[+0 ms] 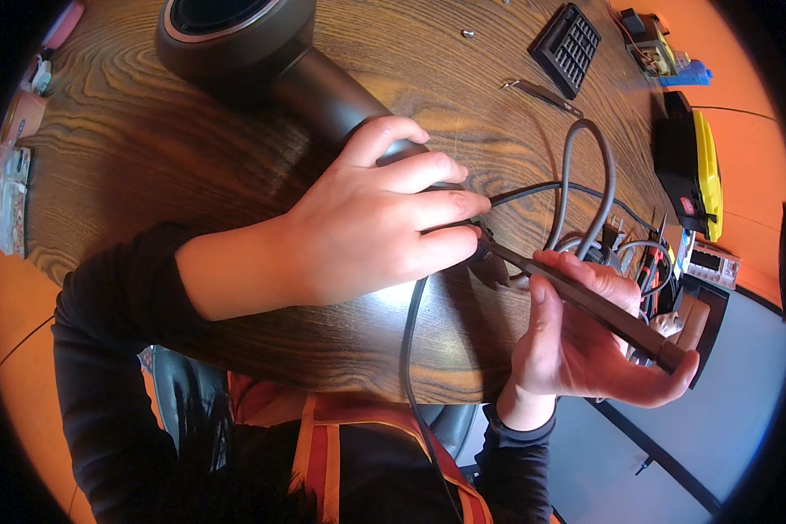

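A dark hair dryer (323, 92) lies on the wooden table, its round head toward the top left. My left hand (341, 227) is wrapped over its handle, fingers curled round it. My right hand (576, 341) grips a long, slim, dark screwdriver (603, 314), angled up-left to the lower end of the handle under my left fingers; the exact contact there is hidden. A black cable (408, 332) runs from that end down over the table's front edge. A grey cord (609, 175) loops beside my right hand.
Dark tweezers (541, 95), a black bit case (565, 49) and a small metal piece (467, 33) lie at the back right. A yellow-black case (706, 175), tools and a small box (710, 262) crowd the right edge. Small items (9, 201) line the left edge.
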`<state>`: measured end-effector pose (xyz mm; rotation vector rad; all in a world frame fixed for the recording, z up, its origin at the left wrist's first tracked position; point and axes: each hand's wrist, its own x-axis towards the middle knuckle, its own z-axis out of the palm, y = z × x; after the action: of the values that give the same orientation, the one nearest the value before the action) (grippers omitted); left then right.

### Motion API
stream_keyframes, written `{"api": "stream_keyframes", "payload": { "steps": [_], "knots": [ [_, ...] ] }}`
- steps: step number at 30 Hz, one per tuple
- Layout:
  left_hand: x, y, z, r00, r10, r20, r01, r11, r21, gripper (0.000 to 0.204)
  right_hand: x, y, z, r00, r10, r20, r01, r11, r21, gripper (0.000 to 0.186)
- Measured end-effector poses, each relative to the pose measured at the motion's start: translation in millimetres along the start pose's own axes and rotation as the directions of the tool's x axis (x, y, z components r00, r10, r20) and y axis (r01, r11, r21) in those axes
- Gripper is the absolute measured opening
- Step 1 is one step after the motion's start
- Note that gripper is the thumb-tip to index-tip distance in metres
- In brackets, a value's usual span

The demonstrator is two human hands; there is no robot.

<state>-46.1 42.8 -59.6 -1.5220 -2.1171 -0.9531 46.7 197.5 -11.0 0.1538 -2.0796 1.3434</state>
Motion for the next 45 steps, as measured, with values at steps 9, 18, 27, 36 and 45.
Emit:
{"api": "stream_keyframes", "payload": {
  "steps": [9, 18, 27, 36, 45],
  "knots": [
    [-0.1, 0.7, 2.0, 1.0, -0.012, -0.015, 0.012, 1.0, 0.003, 0.009, 3.9, -0.4, -8.5, 0.999, -0.032, -0.001, 0.032, 0.998, -0.054, 0.099],
    [-0.2, 0.7, -0.3, 1.0, -0.006, 0.011, 0.006, 1.0, 0.013, 0.011, -4.2, -1.6, -10.9, 0.996, 0.03, 0.085, -0.019, 0.992, -0.125, 0.099],
    [0.4, 1.1, 0.1, 1.0, -0.011, -0.011, 0.011, 1.0, -0.006, 0.009, -3.4, 2.2, -10.5, 0.994, 0.049, 0.095, -0.036, 0.99, -0.14, 0.099],
    [-0.5, 0.3, 0.3, 1.0, -0.01, -0.003, 0.01, 1.0, 0.002, 0.011, -1.9, -1.5, -15.4, 0.994, 0.018, 0.11, 0.012, 0.964, -0.267, 0.1],
    [0.4, -0.1, 1.4, 1.0, -0.007, 0.006, 0.007, 1.0, -0.006, 0.011, 0.1, 2.2, -11.6, 0.991, 0.036, 0.129, -0.023, 0.995, -0.099, 0.1]
  ]
}}
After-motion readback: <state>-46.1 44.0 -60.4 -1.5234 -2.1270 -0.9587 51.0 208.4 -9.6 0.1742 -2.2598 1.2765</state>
